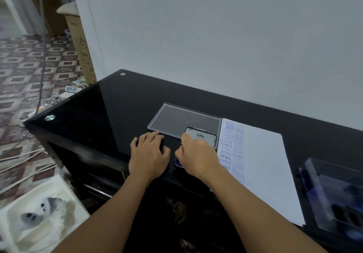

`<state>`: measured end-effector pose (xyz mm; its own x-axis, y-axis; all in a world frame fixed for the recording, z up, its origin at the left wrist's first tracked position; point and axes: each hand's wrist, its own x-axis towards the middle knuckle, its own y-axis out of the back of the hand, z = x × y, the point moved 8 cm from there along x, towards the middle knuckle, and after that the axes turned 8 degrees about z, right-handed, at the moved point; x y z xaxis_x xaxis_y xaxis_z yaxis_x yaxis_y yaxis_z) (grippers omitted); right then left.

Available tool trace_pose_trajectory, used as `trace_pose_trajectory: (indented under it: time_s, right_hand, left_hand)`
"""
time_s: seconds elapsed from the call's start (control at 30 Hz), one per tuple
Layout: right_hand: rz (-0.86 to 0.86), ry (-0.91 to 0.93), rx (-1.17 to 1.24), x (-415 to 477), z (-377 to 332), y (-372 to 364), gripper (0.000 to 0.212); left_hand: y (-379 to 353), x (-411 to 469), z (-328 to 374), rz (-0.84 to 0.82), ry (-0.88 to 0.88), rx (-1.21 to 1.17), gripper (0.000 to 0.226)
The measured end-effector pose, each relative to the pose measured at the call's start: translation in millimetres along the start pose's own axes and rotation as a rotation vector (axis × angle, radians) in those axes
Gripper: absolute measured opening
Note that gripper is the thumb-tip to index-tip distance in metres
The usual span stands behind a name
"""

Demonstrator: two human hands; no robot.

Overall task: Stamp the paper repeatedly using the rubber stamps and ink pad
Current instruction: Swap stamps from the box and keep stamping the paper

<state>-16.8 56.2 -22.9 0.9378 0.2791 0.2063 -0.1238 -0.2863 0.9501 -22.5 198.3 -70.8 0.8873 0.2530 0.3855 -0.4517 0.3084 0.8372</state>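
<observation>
Both hands work near the glossy black surface's front edge: the left hand lies flat, fingers spread; the right hand hides the open blue ink pad, grip unclear. Beside it, the white stamped paper could smear if inky fingers brush it.

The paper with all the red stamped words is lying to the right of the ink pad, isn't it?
Almost. The stamped words are blue, not red; the head view shows them in blue ink running down the left side of the paper. The rest is right: the paper lies to the right of the ink pad, on the black table.
</observation>
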Motion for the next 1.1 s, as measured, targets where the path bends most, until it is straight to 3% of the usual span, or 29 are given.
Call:
trace_pose_trajectory:
  time_s: [0.33,0.47,0.6,1.1]
  right_hand:
    - [0.0,-0.016,-0.004,-1.1,1.3,0.3,0.016]
    - [-0.021,0.05,-0.108,0.1,-1.2,-4.7,0.021]
    - [-0.002,-0.016,0.004,-0.8,-0.2,1.6,0.015]
    - [-0.004,0.011,-0.017,-1.4,-1.5,0.9,0.015]
  left_hand:
    - [0.2,0.2,-0.1,0.004,-0.002,-0.004,0.041]
    - [0.1,0.4,0.0,0.001,-0.001,0.0,0.041]
    - [0.4,0.4,0.3,0.001,-0.003,0.001,0.042]
    - [1.4,-0.3,0.9,0.0,0.0,-0.005,0.042]
